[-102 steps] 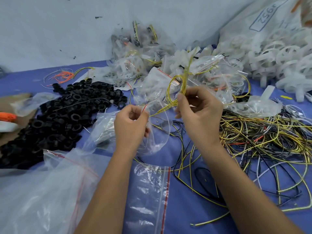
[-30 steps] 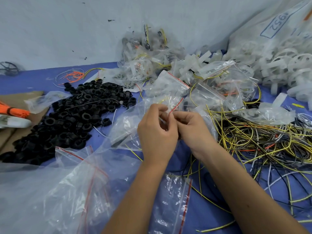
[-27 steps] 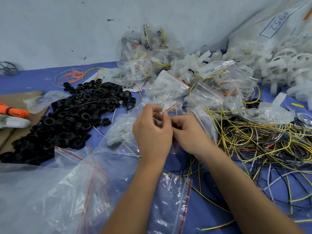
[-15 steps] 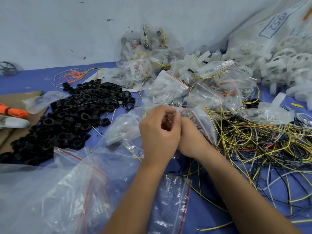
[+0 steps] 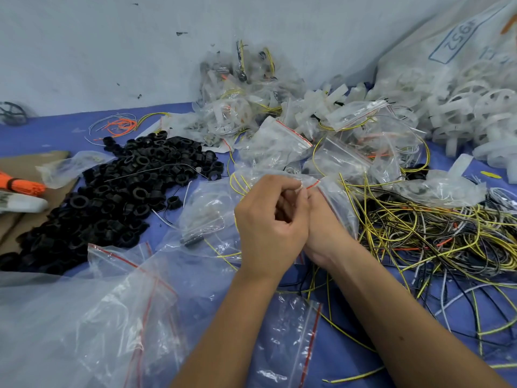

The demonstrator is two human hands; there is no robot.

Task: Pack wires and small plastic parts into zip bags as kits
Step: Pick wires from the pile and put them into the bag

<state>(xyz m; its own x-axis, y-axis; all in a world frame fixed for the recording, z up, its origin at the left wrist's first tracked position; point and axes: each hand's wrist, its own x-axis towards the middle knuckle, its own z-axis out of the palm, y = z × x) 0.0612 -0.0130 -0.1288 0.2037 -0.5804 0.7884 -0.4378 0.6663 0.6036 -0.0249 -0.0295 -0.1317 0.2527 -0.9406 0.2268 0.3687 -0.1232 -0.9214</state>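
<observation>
In the middle of the blue table, my left hand (image 5: 268,228) and my right hand (image 5: 321,233) sit close together and pinch the red-striped top edge of a clear zip bag (image 5: 215,208). The bag hangs to the left of my hands and holds a yellow wire loop and a small dark part. My left hand partly covers my right, so the right fingers are mostly hidden. A tangle of yellow, black and white wires (image 5: 425,233) lies to the right. A heap of black plastic rings (image 5: 117,191) lies to the left.
Filled zip bags (image 5: 279,141) pile up at the back centre, with white plastic wheels (image 5: 475,113) in a big sack at the back right. Empty zip bags (image 5: 291,340) lie near the front edge, and a large clear bag (image 5: 70,331) at the front left. Orange wires (image 5: 16,186) lie on cardboard at far left.
Earlier my right hand fed a yellow wire loop into the bag. Since then both hands came together at the bag's top edge and have stayed pinching along it.
</observation>
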